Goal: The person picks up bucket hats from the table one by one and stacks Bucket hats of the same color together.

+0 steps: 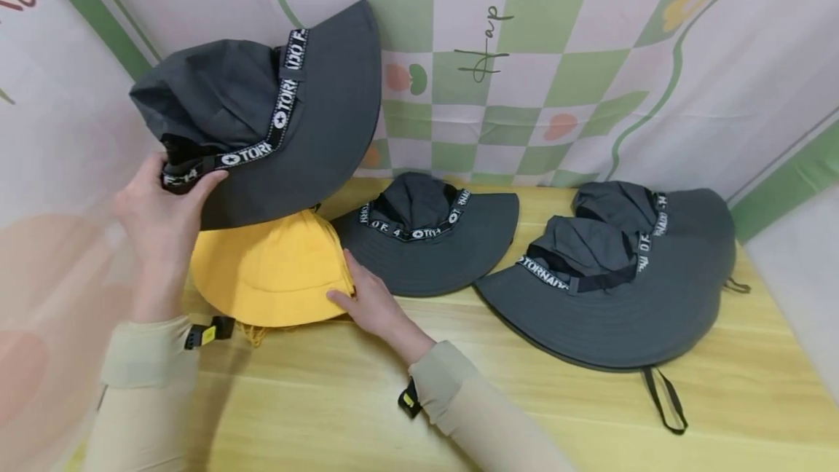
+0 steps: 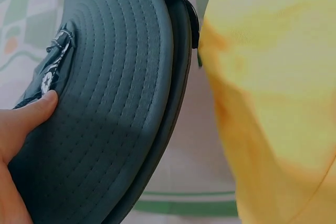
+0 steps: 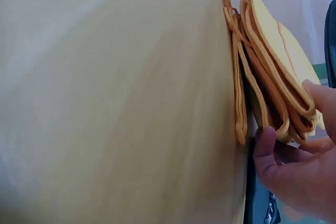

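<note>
My left hand (image 1: 154,217) grips a dark grey bucket hat (image 1: 328,108) by the band side of its crown, thumb on the brim, raised over the yellow hat. Two brim edges show one behind the other in the left wrist view. The yellow hat (image 1: 275,268) lies flattened on the table, partly covered by the raised one. Its right edge is pinched by my right hand (image 1: 373,301). In the right wrist view several folded yellow layers (image 3: 278,66) sit between thumb and fingers, with yellow cords (image 3: 239,87) hanging beside them.
Just right of the yellow hat, another grey hat (image 1: 426,261) lies on the wooden table (image 1: 314,399). Two overlapping grey hats (image 1: 682,297) lie farther right, a black strap (image 1: 668,399) trailing toward the front. A checkered cloth (image 1: 511,93) hangs behind the table.
</note>
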Motion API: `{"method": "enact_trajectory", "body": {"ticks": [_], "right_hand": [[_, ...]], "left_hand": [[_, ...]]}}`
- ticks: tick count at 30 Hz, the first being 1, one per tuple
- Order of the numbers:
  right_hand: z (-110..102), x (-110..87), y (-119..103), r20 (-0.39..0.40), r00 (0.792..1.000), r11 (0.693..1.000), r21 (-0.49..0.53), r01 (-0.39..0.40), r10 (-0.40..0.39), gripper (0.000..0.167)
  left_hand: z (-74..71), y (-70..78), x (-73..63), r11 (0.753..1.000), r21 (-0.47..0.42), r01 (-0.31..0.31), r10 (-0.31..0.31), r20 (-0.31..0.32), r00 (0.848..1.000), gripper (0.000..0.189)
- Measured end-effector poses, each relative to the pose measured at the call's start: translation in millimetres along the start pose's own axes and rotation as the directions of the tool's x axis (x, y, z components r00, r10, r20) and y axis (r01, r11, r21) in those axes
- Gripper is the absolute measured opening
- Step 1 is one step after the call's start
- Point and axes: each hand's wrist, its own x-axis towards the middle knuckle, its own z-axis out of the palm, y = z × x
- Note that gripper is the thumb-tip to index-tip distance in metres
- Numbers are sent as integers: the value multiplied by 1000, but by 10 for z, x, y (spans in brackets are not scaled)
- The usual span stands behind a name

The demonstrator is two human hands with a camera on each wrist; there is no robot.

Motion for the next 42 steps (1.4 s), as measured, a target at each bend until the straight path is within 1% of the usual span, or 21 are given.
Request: {"method": "enact_trajectory", "body": {"ticks": [3, 6, 8, 11, 13, 15, 17, 19, 22, 24, 25, 26, 27, 29, 33, 35, 36, 39, 41, 42], "right_hand": [[-70, -28, 17, 2, 1000, 1000, -18, -8, 8, 76], [-230, -74, 40, -44, 999, 999, 13, -31, 31, 74], [-365, -101, 70, -97, 994, 996, 76, -38, 46, 73], [-575, -132, 139, -190, 979, 983, 182, -37, 72, 70], [-695, -148, 202, -233, 968, 966, 257, -32, 94, 69], [-805, -169, 259, -260, 958, 944, 327, -32, 122, 69], [-914, -195, 305, -276, 949, 909, 416, -25, 152, 68], [-1025, -230, 340, -286, 942, 852, 524, -1, 177, 65], [-1187, -303, 374, -303, 932, 728, 682, 67, 197, 59], [-1284, -368, 411, -314, 931, 648, 751, 125, 185, 54], [-1327, -406, 434, -318, 932, 617, 773, 149, 172, 51], [-1366, -447, 462, -319, 934, 594, 787, 166, 161, 49], [-1402, -493, 492, -317, 937, 579, 796, 178, 148, 46], [-1465, -588, 564, -305, 946, 567, 801, 190, 114, 42], [-1578, -774, 708, -280, 957, 566, 803, 189, 77, 38], [-1645, -858, 774, -281, 957, 558, 807, 196, 71, 38], [-1682, -899, 803, -285, 956, 546, 813, 202, 70, 39], [-1809, -1004, 864, -308, 948, 507, 832, 226, 83, 42], [-1903, -1067, 886, -322, 941, 454, 857, 244, 101, 44], [-1952, -1095, 895, -329, 938, 419, 871, 255, 112, 44]], "left_hand": [[81, 70, -47, 999, -22, -29, 29, 36, 999, 50], [181, 131, -110, 998, -38, -52, 55, 76, 996, 50], [247, 172, -157, 998, -36, -60, 63, 94, 994, 51], [327, 237, -218, 996, -32, -86, 89, 111, 990, 52], [366, 286, -250, 993, -36, -110, 114, 127, 985, 51], [398, 333, -276, 989, -49, -140, 146, 143, 979, 49], [429, 375, -300, 984, -53, -172, 179, 169, 969, 48], [458, 419, -324, 978, -69, -196, 206, 197, 959, 46], [499, 487, -367, 973, -93, -211, 228, 255, 940, 46], [532, 538, -401, 972, -123, -202, 230, 294, 928, 45], [550, 564, -419, 971, -135, -197, 231, 313, 921, 46], [569, 590, -439, 970, -147, -191, 230, 331, 915, 46], [588, 616, -460, 970, -157, -186, 230, 347, 909, 46], [638, 663, -502, 970, -169, -177, 230, 378, 897, 46], [731, 760, -579, 968, -188, -166, 235, 445, 864, 48], [775, 810, -611, 966, -205, -157, 240, 480, 844, 53], [789, 837, -625, 964, -219, -152, 245, 501, 830, 54], [838, 903, -664, 959, -247, -142, 261, 564, 783, 63], [865, 939, -690, 955, -265, -131, 271, 609, 745, 63], [881, 954, -704, 955, -268, -131, 276, 630, 725, 64]]}}
